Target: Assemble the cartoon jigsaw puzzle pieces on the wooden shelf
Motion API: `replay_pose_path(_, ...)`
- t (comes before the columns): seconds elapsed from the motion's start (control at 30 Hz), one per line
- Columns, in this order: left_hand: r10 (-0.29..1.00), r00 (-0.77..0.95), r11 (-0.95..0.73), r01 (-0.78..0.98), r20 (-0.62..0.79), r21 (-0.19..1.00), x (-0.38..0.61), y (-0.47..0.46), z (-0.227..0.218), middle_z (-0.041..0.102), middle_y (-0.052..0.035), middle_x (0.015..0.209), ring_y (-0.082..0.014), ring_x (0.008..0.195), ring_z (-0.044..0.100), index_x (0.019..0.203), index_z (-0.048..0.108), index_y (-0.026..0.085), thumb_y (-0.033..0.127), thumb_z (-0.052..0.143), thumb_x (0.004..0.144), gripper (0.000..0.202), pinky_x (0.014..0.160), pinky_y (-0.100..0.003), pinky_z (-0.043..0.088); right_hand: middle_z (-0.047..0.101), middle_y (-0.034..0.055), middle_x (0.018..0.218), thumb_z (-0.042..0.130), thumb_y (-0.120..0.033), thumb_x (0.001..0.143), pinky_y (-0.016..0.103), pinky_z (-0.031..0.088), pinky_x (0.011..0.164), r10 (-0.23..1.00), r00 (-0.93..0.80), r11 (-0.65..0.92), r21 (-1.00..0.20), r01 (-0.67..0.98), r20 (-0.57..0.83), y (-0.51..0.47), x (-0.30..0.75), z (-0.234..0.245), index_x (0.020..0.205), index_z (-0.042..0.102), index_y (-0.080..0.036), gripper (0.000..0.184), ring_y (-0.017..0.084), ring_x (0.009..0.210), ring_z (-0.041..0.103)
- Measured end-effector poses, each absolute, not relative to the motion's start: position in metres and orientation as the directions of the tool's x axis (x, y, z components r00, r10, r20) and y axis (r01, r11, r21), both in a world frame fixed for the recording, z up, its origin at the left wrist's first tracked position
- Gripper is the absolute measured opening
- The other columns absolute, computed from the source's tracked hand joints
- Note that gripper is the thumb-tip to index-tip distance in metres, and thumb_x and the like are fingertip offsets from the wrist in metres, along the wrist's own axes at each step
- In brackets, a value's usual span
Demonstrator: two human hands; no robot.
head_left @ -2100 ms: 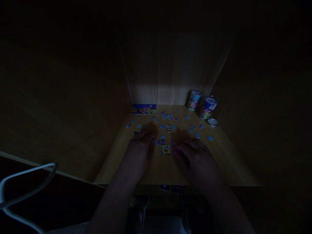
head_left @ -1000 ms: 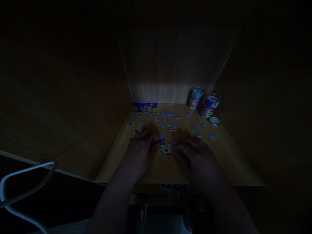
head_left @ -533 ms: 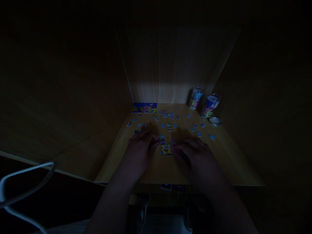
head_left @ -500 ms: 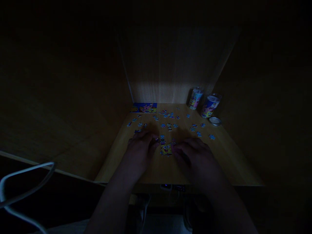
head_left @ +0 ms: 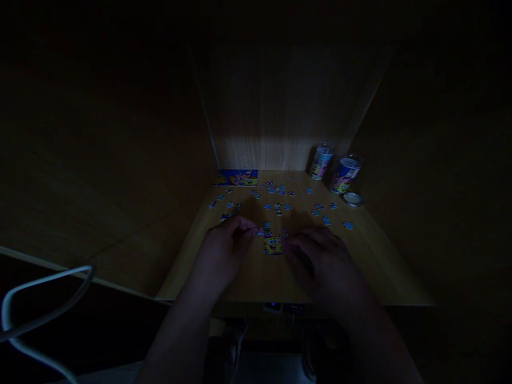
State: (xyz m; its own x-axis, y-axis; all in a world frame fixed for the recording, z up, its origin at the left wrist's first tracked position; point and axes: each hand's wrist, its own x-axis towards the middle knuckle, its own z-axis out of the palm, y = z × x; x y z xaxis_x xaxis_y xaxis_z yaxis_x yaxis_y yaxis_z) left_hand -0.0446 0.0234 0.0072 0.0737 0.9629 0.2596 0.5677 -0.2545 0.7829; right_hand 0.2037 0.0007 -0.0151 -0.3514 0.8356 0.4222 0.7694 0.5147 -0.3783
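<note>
Cable (head_left: 44, 288), white, loops through the dark at far left, off the wooden desk (head_left: 372, 266). Light is very low and falls only on the back of the desk.

At the back left corner a printed cartoon picture (head_left: 236, 177) lies flat against the rear panel. In front of it blue loose puzzle pieces (head_left: 230, 205) are scattered, well apart from one another, and the scatter runs on across the middle of the desk.

The left hand (head_left: 222, 248) rests palm down near the front. Its fingers are curled and narrow, with thumb and forefinger drawn close together at a small piece (head_left: 260, 232). It is too dark to tell whether they grip it.

Just right of that lies the joined yellow patch (head_left: 273, 245), flat on the desk between the two hands.

The right hand (head_left: 320, 258) is palm down with bent fingers, its tips at the right edge of the patch. Contact looks likely, but a hold cannot be told.

Further right at the back, two printed puzzle tubes (head_left: 320, 161) stand upright, near each other. A round lid (head_left: 353, 199) lies flat just in front of the right-hand tube.
</note>
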Motion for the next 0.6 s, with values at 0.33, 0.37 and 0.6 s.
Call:
replay_pose_path(0.33, 0.983, 0.112, -0.168, 0.206, 0.147, 0.964, -0.030, 0.018, 0.002, 0.086, -0.0011, 0.106, -0.0218, 0.100, 0.081, 0.113, 0.084, 0.027, 0.037, 0.080, 0.097, 0.019, 0.092, -0.034, 0.062, 0.078, 0.0069, 0.111, 0.070, -0.029, 0.111, 0.046, 0.054, 0.098, 0.823, -0.265, 0.520, -0.481, 0.705, 0.502, 0.001, 0.206, -0.013, 0.110, 0.077, -0.026, 0.008, 0.029, 0.108, 0.068)
replay_pose_path(0.37, 0.979, 0.143, -0.167, 0.182, 0.142, 0.969, -0.027, 0.017, 0.002, 0.087, -0.0012, 0.106, -0.0216, 0.100, 0.081, 0.111, 0.085, 0.027, 0.036, 0.080, 0.097, 0.017, 0.092, -0.034, 0.063, 0.078, 0.0067, 0.110, 0.071, -0.028, 0.110, 0.046, 0.054, 0.096, 0.824, -0.254, 0.521, -0.501, 0.691, 0.506, 0.001, 0.205, -0.012, 0.109, 0.077, -0.026, 0.007, 0.029, 0.107, 0.068)
replay_pose_path(0.6, 0.938, 0.272, -0.262, 0.155, 0.214, 0.953, -0.017, 0.013, -0.003, 0.085, 0.0008, 0.099, -0.0179, 0.093, 0.080, 0.103, 0.082, 0.026, 0.023, 0.075, 0.101, 0.008, 0.087, -0.029, 0.062, 0.080, 0.0031, 0.106, 0.072, -0.025, 0.107, 0.038, 0.058, 0.089, 0.832, -0.183, 0.533, -0.661, 0.529, 0.524, -0.004, 0.194, -0.007, 0.106, 0.079, -0.027, 0.007, 0.024, 0.103, 0.074)
